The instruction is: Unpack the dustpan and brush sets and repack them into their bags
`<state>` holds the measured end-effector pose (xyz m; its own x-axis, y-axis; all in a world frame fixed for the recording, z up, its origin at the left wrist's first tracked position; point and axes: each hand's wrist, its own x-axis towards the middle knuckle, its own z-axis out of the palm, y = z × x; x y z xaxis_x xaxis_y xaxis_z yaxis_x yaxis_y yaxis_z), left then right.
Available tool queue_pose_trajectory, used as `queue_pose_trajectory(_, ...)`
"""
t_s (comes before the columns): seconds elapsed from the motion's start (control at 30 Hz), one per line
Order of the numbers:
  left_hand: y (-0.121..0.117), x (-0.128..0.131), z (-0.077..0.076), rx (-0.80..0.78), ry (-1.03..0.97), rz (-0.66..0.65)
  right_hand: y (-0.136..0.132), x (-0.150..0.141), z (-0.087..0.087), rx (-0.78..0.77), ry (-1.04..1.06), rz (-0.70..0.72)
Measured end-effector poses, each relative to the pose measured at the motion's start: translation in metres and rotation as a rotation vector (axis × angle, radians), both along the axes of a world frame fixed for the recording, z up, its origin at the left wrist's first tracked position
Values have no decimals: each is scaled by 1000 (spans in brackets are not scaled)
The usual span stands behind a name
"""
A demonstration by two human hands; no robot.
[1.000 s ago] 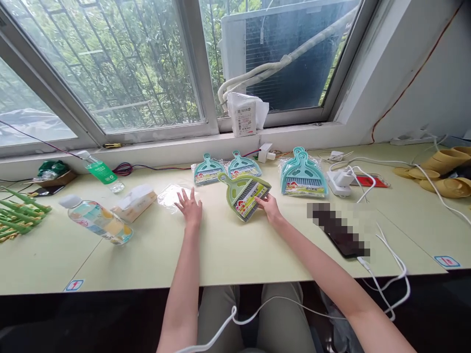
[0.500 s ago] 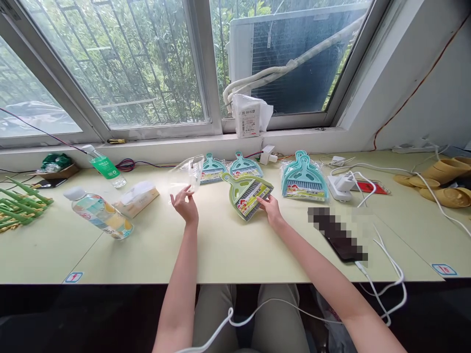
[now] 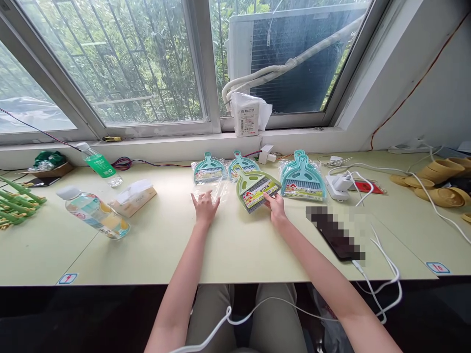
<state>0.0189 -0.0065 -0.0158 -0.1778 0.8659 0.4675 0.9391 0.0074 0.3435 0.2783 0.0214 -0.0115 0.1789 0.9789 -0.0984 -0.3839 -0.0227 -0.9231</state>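
My right hand (image 3: pixel 276 208) is closed on the lower right edge of a green mini dustpan and brush set (image 3: pixel 255 191), holding it tilted above the table, its printed label toward me. To its left, my left hand (image 3: pixel 206 208) is low over the table with its fingers spread. A clear plastic bag (image 3: pixel 218 192) lies at its fingertips, partly hidden by them. Behind are two bagged blue dustpan sets, the left one (image 3: pixel 208 169) and the right one (image 3: pixel 241 162). More blue dustpan sets in clear wrap (image 3: pixel 303 179) lie stacked to the right.
On the left are a juice bottle (image 3: pixel 97 215), a green-labelled bottle (image 3: pixel 99 165), a tissue pack (image 3: pixel 134 198) and green plastic parts (image 3: pixel 20 203). A phone (image 3: pixel 336 238) with its cable, a white power adapter (image 3: pixel 338 187) and tan parts (image 3: pixel 443 184) are on the right.
My left hand has moved right and its fingers have spread; the clear bag has come down to the table. My right hand has shifted the green dustpan set slightly right.
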Motion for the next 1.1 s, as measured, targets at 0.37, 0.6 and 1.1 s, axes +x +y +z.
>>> queue_pose_trajectory(0.37, 1, -7, 1, -76, -146, 159, -11, -3, 12, -66, -138, 393)
queue_pose_trajectory(0.6, -1, 2, 7, 72, -307, 65, -5, -1, -1, -138, -105, 286)
queue_pose_trajectory(1.1, -8, 34, 13, 148, -415, -377, -15, -18, 0, -49, -78, 247)
